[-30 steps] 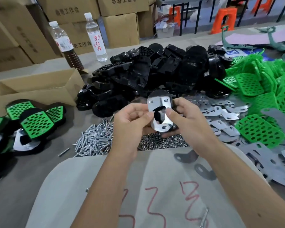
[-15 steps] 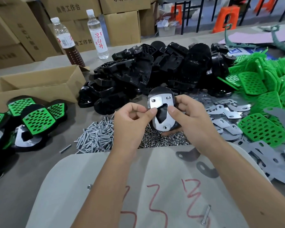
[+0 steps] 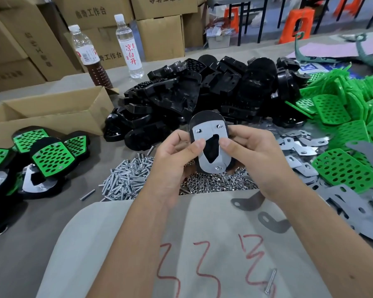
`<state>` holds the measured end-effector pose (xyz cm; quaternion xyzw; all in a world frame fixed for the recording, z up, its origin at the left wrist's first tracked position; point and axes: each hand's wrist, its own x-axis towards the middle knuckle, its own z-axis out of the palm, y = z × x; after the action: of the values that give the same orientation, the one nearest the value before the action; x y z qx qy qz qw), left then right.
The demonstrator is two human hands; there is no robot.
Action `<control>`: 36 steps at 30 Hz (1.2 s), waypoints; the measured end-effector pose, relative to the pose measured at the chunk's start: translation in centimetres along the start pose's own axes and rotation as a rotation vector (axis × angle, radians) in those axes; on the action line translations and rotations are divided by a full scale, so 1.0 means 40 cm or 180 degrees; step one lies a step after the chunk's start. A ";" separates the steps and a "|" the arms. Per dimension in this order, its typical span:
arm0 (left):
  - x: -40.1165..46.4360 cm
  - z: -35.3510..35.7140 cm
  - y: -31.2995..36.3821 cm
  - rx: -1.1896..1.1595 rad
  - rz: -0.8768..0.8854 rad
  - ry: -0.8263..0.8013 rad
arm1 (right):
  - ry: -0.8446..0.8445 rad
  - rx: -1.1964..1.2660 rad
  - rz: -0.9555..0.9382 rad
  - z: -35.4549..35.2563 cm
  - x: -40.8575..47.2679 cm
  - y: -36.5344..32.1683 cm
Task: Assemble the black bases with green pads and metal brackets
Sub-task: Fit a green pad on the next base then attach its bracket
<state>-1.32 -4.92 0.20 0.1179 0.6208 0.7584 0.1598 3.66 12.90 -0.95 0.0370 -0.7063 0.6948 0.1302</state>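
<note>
I have the base (image 3: pixel 209 143) up above the nuts (image 3: pixel 215 182), left hand (image 3: pixel 172 155) and right hand (image 3: pixel 252 153) pinching its sides with thumbs on the bracket (image 3: pixel 210 147), long axis upright, narrow end down, bracket seated, so nuts on its three screw ends look next.

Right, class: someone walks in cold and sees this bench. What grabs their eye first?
Centre stage, the left hand and right hand pinch a black base with a shiny metal bracket facing up. Behind it sprawls a heap of black bases, and bright green pads pile up on the right.
</note>
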 end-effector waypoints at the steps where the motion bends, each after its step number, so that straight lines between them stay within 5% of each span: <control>1: 0.000 0.000 0.000 -0.0058 -0.0042 0.0005 | -0.0058 -0.0054 -0.0033 0.006 -0.001 -0.002; 7: 0.007 -0.004 0.000 -0.0562 -0.0128 0.0547 | 0.0486 -0.0349 0.0030 0.031 0.001 -0.006; 9: 0.015 -0.017 0.003 -0.0627 -0.0068 0.0826 | 0.0595 -0.1083 -0.0146 0.019 0.004 0.001; 14: 0.025 -0.050 0.008 -0.0674 0.0141 0.1348 | -0.0820 -0.3286 -0.0209 0.012 0.003 0.003; 21: 0.023 -0.039 -0.001 -0.0216 0.0048 0.1335 | -0.0305 -0.2552 -0.0182 0.015 0.001 0.010; 29: 0.012 -0.023 -0.007 0.0302 -0.0019 0.0565 | 0.0694 -0.0618 -0.0576 0.019 0.009 -0.010; 36: 0.002 0.008 -0.023 0.0439 0.0059 0.0280 | 0.0689 -0.0620 -0.0713 0.016 0.009 -0.003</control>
<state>-1.19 -4.45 -0.65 0.1009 0.6769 0.7197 0.1169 3.27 12.29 -0.75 0.0276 -0.7437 0.6042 0.2850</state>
